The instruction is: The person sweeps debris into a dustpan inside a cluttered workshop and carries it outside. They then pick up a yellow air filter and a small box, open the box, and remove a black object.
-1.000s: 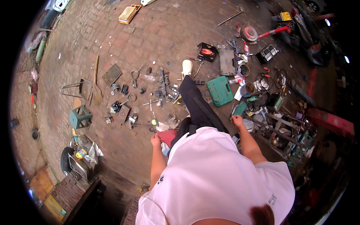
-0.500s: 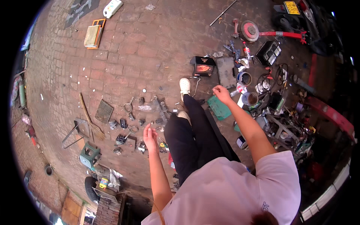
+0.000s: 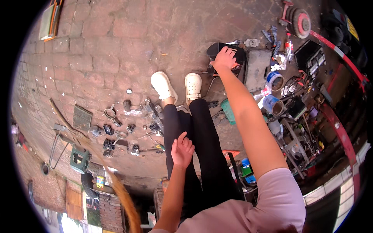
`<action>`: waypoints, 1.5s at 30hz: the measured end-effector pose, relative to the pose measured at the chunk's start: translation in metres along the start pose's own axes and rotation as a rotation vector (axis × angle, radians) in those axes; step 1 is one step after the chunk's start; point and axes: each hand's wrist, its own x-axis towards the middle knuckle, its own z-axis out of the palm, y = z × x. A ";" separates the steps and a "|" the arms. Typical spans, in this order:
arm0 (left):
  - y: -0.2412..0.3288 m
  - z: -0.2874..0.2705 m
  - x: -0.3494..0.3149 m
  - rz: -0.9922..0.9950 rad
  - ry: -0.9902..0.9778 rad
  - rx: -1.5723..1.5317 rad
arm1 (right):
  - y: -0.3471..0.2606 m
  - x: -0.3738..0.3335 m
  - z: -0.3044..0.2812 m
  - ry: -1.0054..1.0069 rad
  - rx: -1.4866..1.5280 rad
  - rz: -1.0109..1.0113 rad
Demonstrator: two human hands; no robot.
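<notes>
My right hand [image 3: 224, 59] reaches forward over a black cardboard box [image 3: 214, 49] on the brick floor. Its fingers are apart and overlap the top of the box. Whether they press on it I cannot tell, since the hand covers part of the box. My left hand [image 3: 182, 150] hangs above my lap with loosely bent fingers and nothing in it. Beside the box, on its right, lies a flat grey panel [image 3: 257, 70]. A silver wrench [image 3: 234, 42] rests just beyond the box.
Metal parts and tools lie left of my shoes [image 3: 163, 86]. Two blue-and-white cans [image 3: 273, 105], a bottle [image 3: 288, 46], a black battery [image 3: 309, 56] and piled scrap fill the right side. A green stool [image 3: 80, 158] and a broom handle [image 3: 64, 112] are at the left.
My right hand has moved forward onto the box. My left hand has swung inward over my lap. Both shoes now show fully, and the view has shifted closer to the box.
</notes>
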 end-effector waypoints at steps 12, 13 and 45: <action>0.015 0.014 0.002 -0.009 0.004 0.189 | 0.125 -0.034 0.016 0.401 0.566 -0.074; 0.014 0.020 -0.004 -0.007 0.031 0.240 | 0.145 -0.057 0.001 0.526 0.703 -0.181; -0.031 0.245 -0.150 0.247 -0.193 0.811 | 0.204 -0.373 -0.354 0.459 2.222 0.006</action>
